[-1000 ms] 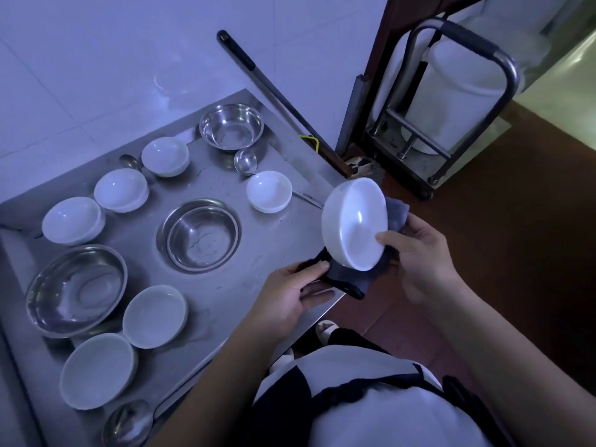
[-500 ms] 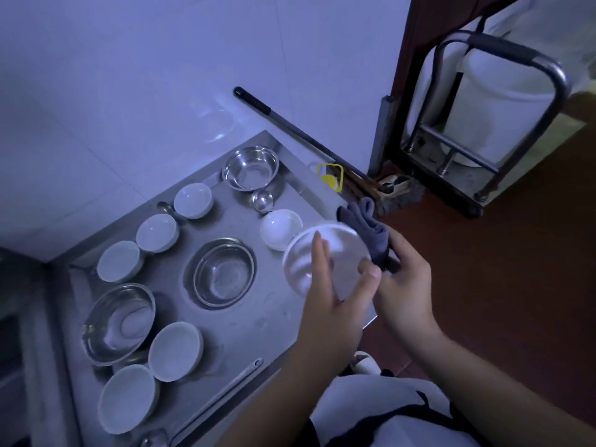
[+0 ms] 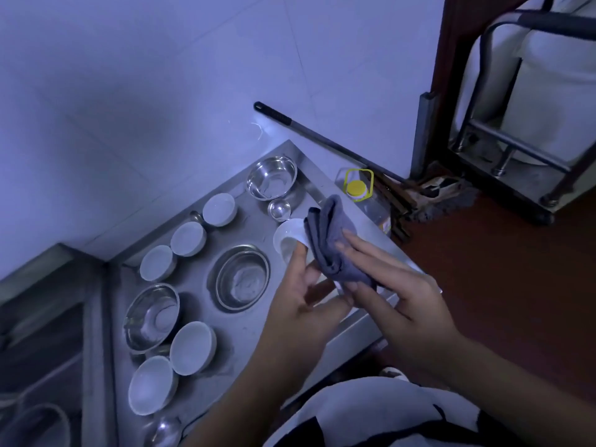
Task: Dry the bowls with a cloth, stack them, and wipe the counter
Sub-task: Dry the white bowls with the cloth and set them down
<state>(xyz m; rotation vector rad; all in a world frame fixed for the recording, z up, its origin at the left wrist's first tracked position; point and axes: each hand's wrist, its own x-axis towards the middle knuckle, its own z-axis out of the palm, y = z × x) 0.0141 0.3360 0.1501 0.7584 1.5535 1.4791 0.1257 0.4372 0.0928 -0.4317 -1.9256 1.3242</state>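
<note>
The white bowl (image 3: 288, 241) is held above the counter (image 3: 258, 324) edge, mostly hidden. Left hand (image 3: 301, 312) grip curls around its rim; right hand (image 3: 403, 304) presses the soft cloth (image 3: 333, 245) flat-fingered. Likely glazed, slippery, breakable: support the rim and underside.

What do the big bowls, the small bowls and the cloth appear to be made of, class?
Big bowls: likely stainless steel, shiny, with mirror-like reflections and bright glints.
Small bowls: probably glazed ceramic, though melamine is possible; plain white, opaque, smooth with a soft sheen.
Cloth: soft woven or microfibre fabric, dark grey and matte; it folds and drapes in ridges.
</note>
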